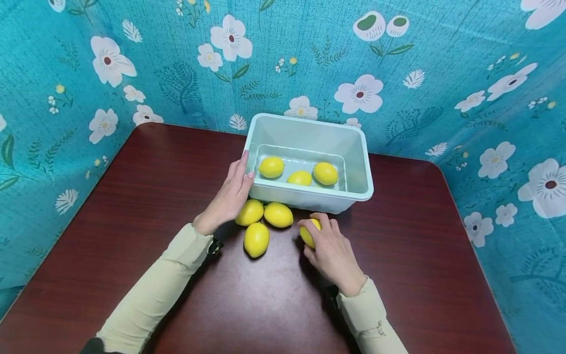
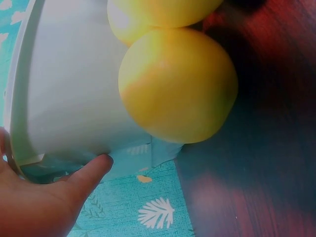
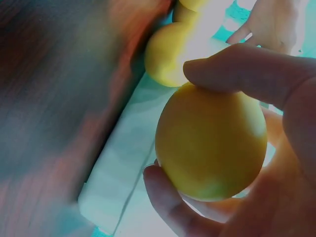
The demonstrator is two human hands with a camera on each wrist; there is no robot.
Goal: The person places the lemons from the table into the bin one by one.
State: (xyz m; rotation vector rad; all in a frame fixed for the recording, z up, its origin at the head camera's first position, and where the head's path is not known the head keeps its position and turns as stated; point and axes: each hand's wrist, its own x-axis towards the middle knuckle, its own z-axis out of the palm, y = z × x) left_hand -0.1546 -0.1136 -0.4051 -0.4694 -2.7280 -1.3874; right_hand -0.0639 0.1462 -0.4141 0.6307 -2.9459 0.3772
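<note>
Floral-printed cloth (image 1: 287,49) behind dark, glossy, wood-grained table (image 1: 420,236). Right hand (image 1: 333,250) pinches smooth oval lemon (image 3: 212,148); ahead of that hand, rectangular round-cornered bin (image 1: 309,196). Left hand (image 1: 230,194), fingers extended, touches bin's rim; three loose lemons (image 1: 278,215) beside it.

From above, your head camera faces forward and down at the whole tub (image 1: 309,199); your two wrist cameras look from close in, both sharing its outer wall (image 2: 79,84) and nearby lemons (image 1: 278,215).
</note>
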